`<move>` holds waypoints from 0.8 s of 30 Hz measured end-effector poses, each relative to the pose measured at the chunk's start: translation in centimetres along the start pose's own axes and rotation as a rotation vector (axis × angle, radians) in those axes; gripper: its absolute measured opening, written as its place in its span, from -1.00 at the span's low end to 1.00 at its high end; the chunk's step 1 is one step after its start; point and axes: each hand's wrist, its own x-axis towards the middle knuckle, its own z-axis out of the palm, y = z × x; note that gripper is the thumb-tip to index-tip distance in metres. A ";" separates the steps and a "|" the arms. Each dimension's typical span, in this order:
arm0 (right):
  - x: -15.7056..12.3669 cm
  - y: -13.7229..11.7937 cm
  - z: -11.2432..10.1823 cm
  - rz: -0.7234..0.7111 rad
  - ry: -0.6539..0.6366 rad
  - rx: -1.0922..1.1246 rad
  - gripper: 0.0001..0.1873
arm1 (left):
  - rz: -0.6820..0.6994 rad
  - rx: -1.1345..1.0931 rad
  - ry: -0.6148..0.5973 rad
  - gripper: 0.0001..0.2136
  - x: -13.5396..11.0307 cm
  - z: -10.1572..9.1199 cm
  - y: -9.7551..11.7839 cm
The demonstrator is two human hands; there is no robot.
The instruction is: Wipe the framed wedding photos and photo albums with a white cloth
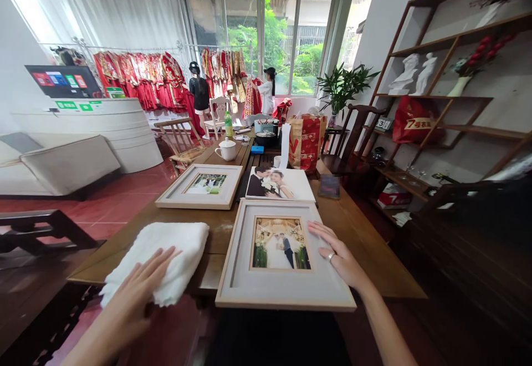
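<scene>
A folded white towel (183, 255) lies at the near left of the wooden table. My left hand (143, 277) is over its near part with fingers stretched out; whether it presses on the cloth I cannot tell. In front of me a picture frame (286, 298) with a pale wood border and wide white mat lies face up, its near edge past the table edge. It holds a wedding photo (282, 244). My right hand (336, 252), with a ring on one finger, rests flat on the frame's right side, fingers spread towards the photo.
Beyond lie a second framed photo (199, 204) and an unframed portrait print (282, 184). A lidded white cup (227, 150), a green bottle (228, 125) and a red paper bag (307, 141) stand farther back. Two people are by clothing racks. A wooden chair (357, 133) stands at the right.
</scene>
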 end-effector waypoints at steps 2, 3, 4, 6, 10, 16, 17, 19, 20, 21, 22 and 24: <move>-0.1 0.0 0.0 0.005 0.004 -0.004 -0.46 | 0.022 -0.077 -0.028 -0.47 0.4 0.5 -1.7; -0.2 -0.1 0.0 0.006 0.008 -0.005 -0.46 | 0.040 -0.123 -0.025 -0.52 0.7 0.5 -2.3; -0.3 -0.1 0.1 0.007 0.012 -0.006 -0.47 | 0.042 -0.155 -0.010 -0.57 1.0 0.3 -2.8; -0.4 -0.1 0.1 0.008 0.017 -0.004 -0.47 | 0.043 -0.198 -0.008 -0.63 1.8 -0.5 -3.2; -0.4 0.0 0.2 0.018 0.014 -0.004 -0.49 | -0.072 -0.204 0.109 -0.69 3.4 -2.4 -0.8; -0.3 0.2 0.4 0.010 0.006 -0.018 -0.51 | 0.137 -0.169 0.132 -0.62 5.5 -2.6 8.5; -0.3 0.2 0.5 0.011 0.005 -0.023 -0.51 | 0.212 -0.146 0.057 -0.50 5.9 -2.1 9.9; -0.3 0.2 0.5 0.019 0.003 -0.035 -0.50 | 0.329 -0.110 -0.135 -0.33 6.7 -0.8 11.7; -0.3 0.2 0.5 0.023 -0.002 -0.042 -0.49 | 0.372 -0.096 -0.212 -0.28 7.2 0.0 12.2; -0.2 0.2 0.5 0.027 -0.010 -0.047 -0.49 | 0.404 -0.081 -0.267 -0.26 7.8 0.7 12.4; -0.2 0.2 0.5 0.029 -0.019 -0.050 -0.48 | 0.429 -0.065 -0.297 -0.25 8.4 1.4 12.3; -0.2 0.2 0.4 0.028 -0.036 -0.049 -0.48 | 0.463 -0.027 -0.305 -0.22 10.2 2.6 11.9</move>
